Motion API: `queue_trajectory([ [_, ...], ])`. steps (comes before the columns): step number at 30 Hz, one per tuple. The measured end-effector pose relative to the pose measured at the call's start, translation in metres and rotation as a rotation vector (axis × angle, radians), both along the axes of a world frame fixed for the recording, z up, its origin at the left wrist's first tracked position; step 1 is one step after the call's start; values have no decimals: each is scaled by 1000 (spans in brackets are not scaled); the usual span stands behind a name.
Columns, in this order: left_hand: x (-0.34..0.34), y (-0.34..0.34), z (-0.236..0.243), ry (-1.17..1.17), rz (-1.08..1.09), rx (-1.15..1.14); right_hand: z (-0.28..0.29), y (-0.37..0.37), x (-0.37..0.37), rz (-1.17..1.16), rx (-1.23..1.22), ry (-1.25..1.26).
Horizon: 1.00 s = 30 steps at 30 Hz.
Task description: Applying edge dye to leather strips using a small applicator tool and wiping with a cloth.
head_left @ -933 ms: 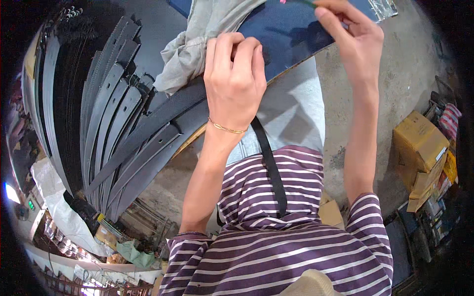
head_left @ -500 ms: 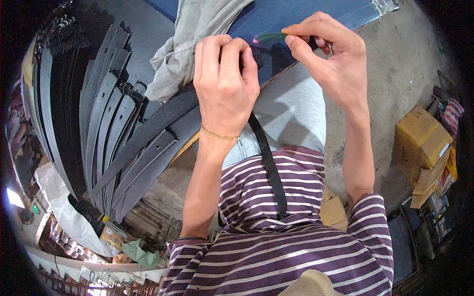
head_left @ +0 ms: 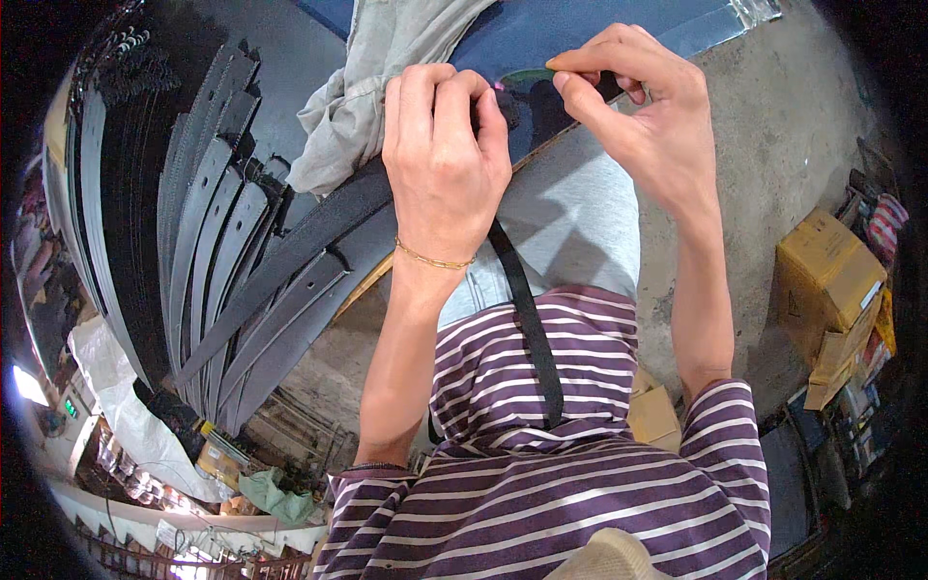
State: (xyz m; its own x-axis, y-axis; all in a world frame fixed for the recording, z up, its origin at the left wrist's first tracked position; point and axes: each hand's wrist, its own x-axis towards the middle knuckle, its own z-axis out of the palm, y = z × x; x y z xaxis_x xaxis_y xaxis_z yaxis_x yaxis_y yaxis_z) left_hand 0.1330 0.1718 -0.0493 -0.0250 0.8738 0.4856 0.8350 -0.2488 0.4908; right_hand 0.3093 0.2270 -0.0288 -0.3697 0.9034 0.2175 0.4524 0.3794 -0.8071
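Concrete floor point(head_left: 773, 126) spreads under the scene, with a cardboard box point(head_left: 822, 271) at the right and a fan of dark belts point(head_left: 208, 251) laid out at the left beside a grey cloth point(head_left: 377, 87). A blue worktop point(head_left: 599, 24) runs along the top. The left hand point(head_left: 445, 159) is closed, knuckles up, gripping the end of a black strap point(head_left: 532, 329) that hangs down over the person's striped shirt point(head_left: 541, 483). A thin bracelet point(head_left: 433, 259) circles that wrist. The right hand point(head_left: 643, 106) pinches a small green piece point(head_left: 527, 74) between thumb and forefinger, just beside the left hand's fingertips, above the worktop's edge.
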Motion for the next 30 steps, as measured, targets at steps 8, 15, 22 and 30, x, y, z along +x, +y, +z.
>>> queue_trajectory([
  [8,-18,-10,22,78,99,49,-5,-1,0,-98,-143,116],
  [15,-61,-16,29,79,237,-200,-16,8,9,-176,-228,292],
  [22,-21,-17,21,127,-83,-89,-33,15,31,-225,-446,890],
  [30,-21,-15,4,92,-105,-61,-32,17,37,-17,-558,1299],
])
